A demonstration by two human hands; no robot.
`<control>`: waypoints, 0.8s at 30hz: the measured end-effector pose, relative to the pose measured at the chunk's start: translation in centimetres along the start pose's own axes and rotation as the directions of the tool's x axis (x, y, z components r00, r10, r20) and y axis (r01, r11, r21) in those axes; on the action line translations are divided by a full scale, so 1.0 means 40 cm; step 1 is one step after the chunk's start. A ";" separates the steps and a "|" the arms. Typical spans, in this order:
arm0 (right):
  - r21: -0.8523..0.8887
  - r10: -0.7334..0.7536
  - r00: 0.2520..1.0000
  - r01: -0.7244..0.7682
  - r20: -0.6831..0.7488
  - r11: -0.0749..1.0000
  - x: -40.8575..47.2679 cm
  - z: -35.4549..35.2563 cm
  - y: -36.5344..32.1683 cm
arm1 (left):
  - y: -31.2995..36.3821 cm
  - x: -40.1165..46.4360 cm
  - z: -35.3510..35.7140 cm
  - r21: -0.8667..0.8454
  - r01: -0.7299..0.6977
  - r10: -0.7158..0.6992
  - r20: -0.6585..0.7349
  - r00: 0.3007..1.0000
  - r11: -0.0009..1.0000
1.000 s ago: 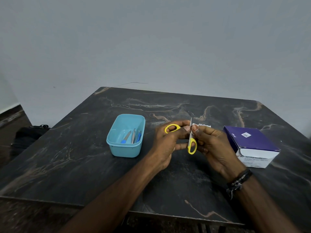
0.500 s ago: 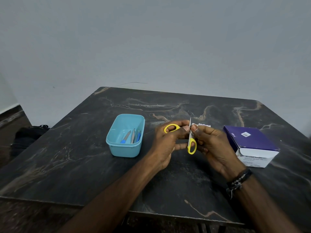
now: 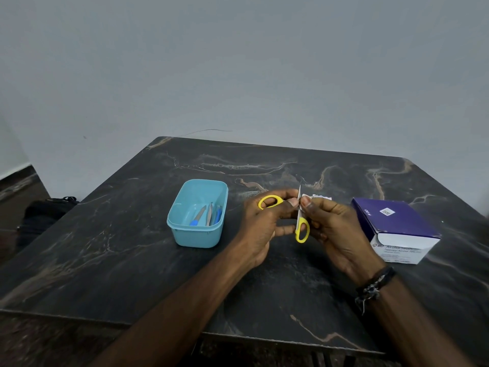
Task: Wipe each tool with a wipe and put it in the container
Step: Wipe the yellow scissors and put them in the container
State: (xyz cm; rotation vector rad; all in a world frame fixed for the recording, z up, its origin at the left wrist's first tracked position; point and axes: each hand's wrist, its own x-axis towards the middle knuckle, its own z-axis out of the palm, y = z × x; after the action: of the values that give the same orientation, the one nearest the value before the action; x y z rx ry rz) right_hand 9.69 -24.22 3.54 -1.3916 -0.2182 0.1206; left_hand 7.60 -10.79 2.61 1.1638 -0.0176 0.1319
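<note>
A beaded wristband [image 3: 374, 286] sits on the right wrist at the near side of the dark marbled worktop [image 3: 111, 260]. Above the worktop centre, both hands hold a pair of yellow-handled scissors [image 3: 300, 218], blades opened wide. The left hand [image 3: 267, 229] has its grip closed on the handle end: one yellow loop shows above the fingers, the other hangs below between the two hands. The right hand [image 3: 336, 231] has its grip pinched on a white wipe [image 3: 304, 198] pressed against the upright blade, thumb and fingertips touching it. Just right of the hands lies a purple-and-white swab box [image 3: 397, 226]. Left of the hands stands a light blue container [image 3: 198, 215], holding several tools [image 3: 209, 215] with blue and metal parts. Behind the right fingers, a small white scrap [image 3: 321, 197] lies on the worktop.
</note>
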 end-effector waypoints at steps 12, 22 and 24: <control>-0.048 0.004 1.000 -0.004 0.019 0.999 0.008 -0.009 0.011 | 0.000 -0.003 0.001 0.019 0.014 -0.014 -0.014 1.000 1.000; 0.099 -0.066 0.971 0.091 -0.232 0.991 0.031 -0.044 0.003 | 0.014 -0.005 -0.007 0.148 -0.003 0.005 -0.010 1.000 0.989; 0.036 -0.086 0.964 0.098 -0.250 0.995 0.034 -0.048 0.006 | 0.015 -0.006 -0.006 0.189 -0.007 0.008 -0.001 1.000 0.982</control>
State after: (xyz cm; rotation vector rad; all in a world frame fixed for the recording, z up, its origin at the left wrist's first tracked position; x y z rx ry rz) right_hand 11.45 -25.73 3.08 -1.3325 -0.0702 -0.1250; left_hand 7.26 -10.35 3.05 1.3536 -0.0082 0.1434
